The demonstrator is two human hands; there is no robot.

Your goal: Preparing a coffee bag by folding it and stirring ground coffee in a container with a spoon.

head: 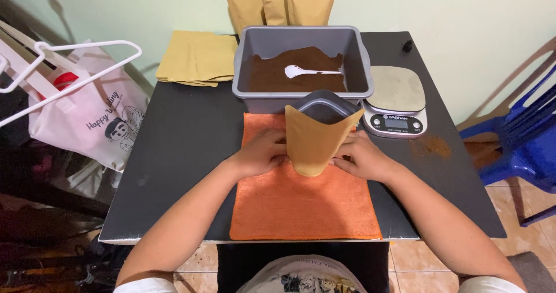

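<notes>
Hanging off the table's left side, a white wire hanger [87,67] lies over a pale tote bag [98,119], both clear of the black table [174,154]. At the far left corner of the tabletop sits a flat stack of kraft-paper pouches [197,58], laid within reach beside the tub.

Nearer the front edge, the left hand [260,153] curls its fingers around the left edge of an open brown pouch [315,142], gripping the paper. The pouch stands upright over an orange towel [301,200], which covers the middle of the table down to its front edge, probably to catch spilled grounds. Its mouth is spread wide and tilted toward the person, and a dark, round-cornered container [327,104] shows just behind it; whether they touch I cannot tell.

Behind that, at the middle of the far edge, a grey tub [301,38] holds dark brown powder [295,73] with a white spoon [307,71] resting on top, handle pointing right. Three more pouches [281,0] lean against the wall behind.

The right hand [362,157] pinches the pouch's right edge, fingers closed on the paper, so the two hands together hold the mouth open.

Just right of the tub sits a digital kitchen scale [397,99], platform bare. Brown powder [431,146] is spilled on the table beside it, toward the right edge. A blue plastic chair [521,136] stands off the right side.
</notes>
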